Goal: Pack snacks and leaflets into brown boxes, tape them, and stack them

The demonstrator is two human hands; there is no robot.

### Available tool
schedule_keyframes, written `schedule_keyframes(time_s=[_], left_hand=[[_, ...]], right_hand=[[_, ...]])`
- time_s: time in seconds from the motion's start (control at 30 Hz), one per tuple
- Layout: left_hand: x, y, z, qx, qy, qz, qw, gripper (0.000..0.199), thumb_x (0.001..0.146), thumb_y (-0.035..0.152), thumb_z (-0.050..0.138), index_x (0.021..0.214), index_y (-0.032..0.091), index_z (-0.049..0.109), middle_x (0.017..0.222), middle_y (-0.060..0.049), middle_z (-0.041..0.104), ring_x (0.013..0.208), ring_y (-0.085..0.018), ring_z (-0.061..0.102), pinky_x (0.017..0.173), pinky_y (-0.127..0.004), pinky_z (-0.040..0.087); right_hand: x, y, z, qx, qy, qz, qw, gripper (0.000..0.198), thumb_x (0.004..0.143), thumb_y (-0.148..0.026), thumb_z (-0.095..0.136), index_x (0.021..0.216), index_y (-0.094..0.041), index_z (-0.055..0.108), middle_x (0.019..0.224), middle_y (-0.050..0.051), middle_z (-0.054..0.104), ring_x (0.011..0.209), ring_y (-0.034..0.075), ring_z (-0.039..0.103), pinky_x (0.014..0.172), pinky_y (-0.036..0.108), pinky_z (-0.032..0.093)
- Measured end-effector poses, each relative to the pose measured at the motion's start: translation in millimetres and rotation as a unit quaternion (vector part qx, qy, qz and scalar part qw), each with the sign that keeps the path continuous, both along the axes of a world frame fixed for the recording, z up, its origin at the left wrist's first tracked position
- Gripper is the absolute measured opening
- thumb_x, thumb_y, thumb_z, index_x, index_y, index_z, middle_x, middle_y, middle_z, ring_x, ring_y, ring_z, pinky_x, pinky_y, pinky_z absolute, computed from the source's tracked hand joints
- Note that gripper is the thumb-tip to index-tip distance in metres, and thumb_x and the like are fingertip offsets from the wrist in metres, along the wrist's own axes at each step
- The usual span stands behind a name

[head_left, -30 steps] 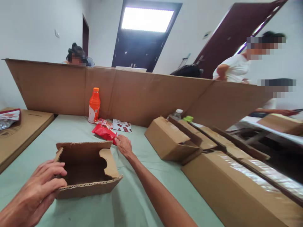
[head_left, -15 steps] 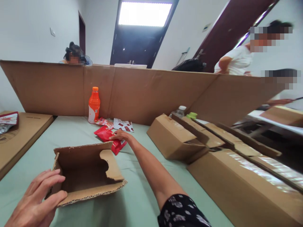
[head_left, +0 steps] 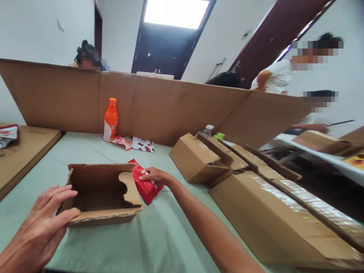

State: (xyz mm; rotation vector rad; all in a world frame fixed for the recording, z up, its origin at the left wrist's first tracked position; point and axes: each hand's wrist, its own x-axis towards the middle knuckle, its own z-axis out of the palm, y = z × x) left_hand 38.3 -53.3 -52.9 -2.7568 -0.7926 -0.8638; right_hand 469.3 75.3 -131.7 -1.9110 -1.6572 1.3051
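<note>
My left hand (head_left: 47,222) grips the near left corner of a small open cardboard box (head_left: 105,220), thumb over its front edge and fingers at its left side. The inside of the box looks dark and bare. Just right of the box, my right hand (head_left: 155,175) has its fingers closed on a red snack packet (head_left: 145,187), which hangs close by the box's right flap. Further back on the green cloth stand an orange drink bottle (head_left: 110,120), a small red and white packet (head_left: 123,142) and a white packet with dark red squares (head_left: 143,145).
A tall cardboard screen (head_left: 170,110) runs along the back. Several cardboard boxes (head_left: 256,212) line the right side, with a clear bottle (head_left: 208,131) behind them. A flat carton (head_left: 36,146) lies at left. Other people (head_left: 274,77) are beyond the screen.
My right hand has drawn the red snack packet towards me and rightward, away from the other packets. My left hand keeps its hold on the box. The view has shifted slightly.
</note>
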Motion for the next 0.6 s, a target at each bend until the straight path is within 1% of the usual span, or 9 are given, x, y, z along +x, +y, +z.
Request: schedule_keyframes(time_s=[0.1, 0.2, 0.27, 0.37, 0.43, 0.47, 0.5, 0.53, 0.6], left_hand=[[3.3, -2.3, 4.5, 0.019, 0.008, 0.034, 0.999, 0.037, 0.094, -0.001, 0.049, 0.115, 0.024, 0.065, 0.14, -0.011, 0.055, 0.14, -0.028, 0.046, 0.12, -0.048, 0.035], [7.1, -3.9, 3.9, 0.023, 0.002, 0.041, 0.999, 0.036, 0.094, -0.001, 0.048, 0.113, 0.024, 0.066, 0.137, -0.01, 0.057, 0.137, -0.028, 0.049, 0.119, -0.049, 0.037], [9.0, -3.1, 1.6, 0.018, -0.013, 0.045, 0.999, 0.036, 0.094, 0.0, 0.047, 0.112, 0.024, 0.067, 0.136, -0.009, 0.058, 0.135, -0.028, 0.051, 0.12, -0.049, 0.035], [10.7, -0.5, -1.3, 0.011, -0.021, 0.044, 0.999, 0.034, 0.094, 0.002, 0.048, 0.11, 0.024, 0.069, 0.136, -0.009, 0.058, 0.134, -0.028, 0.051, 0.121, -0.049, 0.035], [11.5, 0.2, -1.6, 0.009, -0.02, 0.046, 0.999, 0.033, 0.094, 0.003, 0.049, 0.109, 0.024, 0.069, 0.136, -0.009, 0.059, 0.134, -0.029, 0.052, 0.121, -0.05, 0.036], [12.0, 0.0, -1.3, 0.008, -0.021, 0.051, 0.998, 0.033, 0.094, 0.003, 0.049, 0.109, 0.023, 0.07, 0.136, -0.01, 0.059, 0.133, -0.029, 0.052, 0.119, -0.05, 0.038], [12.6, -0.6, -0.8, 0.007, -0.021, 0.056, 0.998, 0.032, 0.094, 0.003, 0.049, 0.108, 0.023, 0.07, 0.135, -0.01, 0.06, 0.131, -0.03, 0.053, 0.117, -0.05, 0.04], [13.2, -1.5, -0.3, 0.007, -0.022, 0.06, 0.998, 0.031, 0.095, 0.004, 0.049, 0.107, 0.022, 0.07, 0.134, -0.01, 0.061, 0.131, -0.03, 0.054, 0.115, -0.05, 0.042], [14.6, -3.7, 0.2, 0.004, -0.025, 0.071, 0.997, 0.028, 0.096, 0.005, 0.049, 0.105, 0.021, 0.07, 0.133, -0.011, 0.061, 0.131, -0.031, 0.053, 0.112, -0.049, 0.045]], right_hand=[[-8.5, -19.8, 3.1, 0.057, 0.055, -0.051, 0.996, 0.033, 0.074, -0.042, 0.085, 0.083, -0.015, 0.07, 0.072, 0.002, 0.074, 0.063, 0.018, 0.067, 0.057, 0.028, 0.052], [-3.1, -39.9, 20.0, 0.179, 0.087, -0.137, 0.97, 0.043, 0.065, -0.052, 0.085, 0.084, -0.017, 0.068, 0.074, 0.004, 0.075, 0.066, 0.021, 0.068, 0.057, 0.029, 0.053], [2.5, -52.3, 39.7, 0.269, 0.105, -0.2, 0.936, 0.053, 0.067, -0.061, 0.08, 0.097, -0.019, 0.066, 0.087, 0.006, 0.076, 0.075, 0.022, 0.071, 0.064, 0.032, 0.057], [-4.2, -70.6, 77.2, 0.413, 0.178, -0.26, 0.855, 0.056, 0.071, -0.064, 0.076, 0.106, -0.024, 0.06, 0.095, 0.003, 0.075, 0.079, 0.02, 0.071, 0.074, 0.034, 0.061], [-24.8, -82.9, 100.9, 0.495, 0.252, -0.246, 0.795, 0.046, 0.07, -0.055, 0.082, 0.098, -0.026, 0.061, 0.085, -0.001, 0.073, 0.072, 0.018, 0.069, 0.071, 0.032, 0.06], [-39.3, -88.4, 110.5, 0.521, 0.281, -0.221, 0.775, 0.04, 0.07, -0.049, 0.085, 0.094, -0.026, 0.062, 0.079, -0.003, 0.071, 0.067, 0.016, 0.067, 0.067, 0.03, 0.059], [-55.3, -93.1, 117.9, 0.533, 0.298, -0.185, 0.77, 0.035, 0.071, -0.043, 0.086, 0.091, -0.026, 0.063, 0.076, -0.004, 0.07, 0.064, 0.015, 0.065, 0.064, 0.029, 0.057], [-71.9, -96.5, 123.1, 0.529, 0.299, -0.14, 0.782, 0.031, 0.072, -0.04, 0.086, 0.09, -0.026, 0.064, 0.076, -0.004, 0.07, 0.063, 0.015, 0.064, 0.061, 0.028, 0.055], [-101.7, -99.1, 127.3, 0.491, 0.266, -0.036, 0.829, 0.027, 0.075, -0.038, 0.083, 0.092, -0.025, 0.066, 0.08, -0.002, 0.072, 0.067, 0.016, 0.064, 0.061, 0.027, 0.053]])
